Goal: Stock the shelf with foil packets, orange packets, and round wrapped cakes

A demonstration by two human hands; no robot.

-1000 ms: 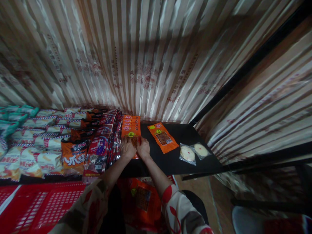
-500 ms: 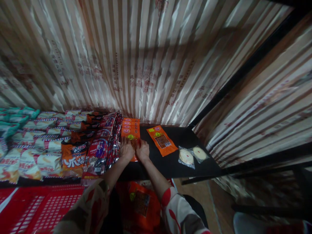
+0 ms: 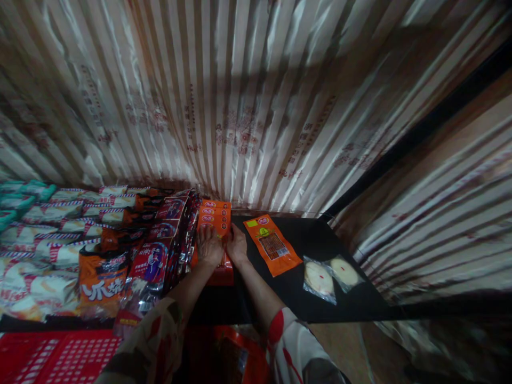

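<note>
My left hand (image 3: 208, 244) and my right hand (image 3: 237, 244) lie side by side, fingers stretched flat, on a row of overlapping orange snack packets (image 3: 215, 216) on a black shelf (image 3: 288, 288). The packets run back toward the curtain, and the nearest one pokes out below my palms. A single orange packet (image 3: 272, 244) lies face up just right of my right hand, apart from it.
Red and silver packets (image 3: 160, 250) stand in a row left of the orange ones, with white, orange and teal bags (image 3: 52, 250) further left. Two clear-wrapped round cakes (image 3: 328, 273) lie at the shelf's right. A striped curtain (image 3: 240, 106) backs the shelf. Below sits a red crate (image 3: 52, 357).
Both hands have slid a little further back along the orange row. The view has tipped and moved closer to the shelf.
</note>
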